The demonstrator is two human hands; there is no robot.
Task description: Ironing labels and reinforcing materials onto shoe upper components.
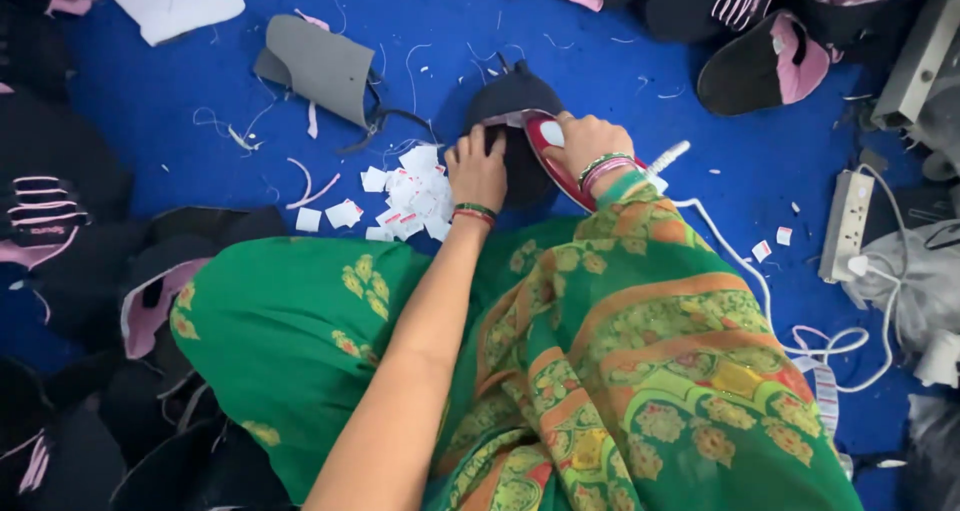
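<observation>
Blue floor cloth (180, 101) strewn with threads, black fabric pieces (60, 201), white power strip (846, 223)

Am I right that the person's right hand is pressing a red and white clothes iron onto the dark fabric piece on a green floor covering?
Not quite: the floor covering is blue, not green. The head view shows the right hand on the red and white clothes iron, pressing the dark fabric piece.

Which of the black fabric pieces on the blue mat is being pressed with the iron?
The dark rounded piece at centre, under both hands; the other black pieces lie untouched around the edges.
</observation>
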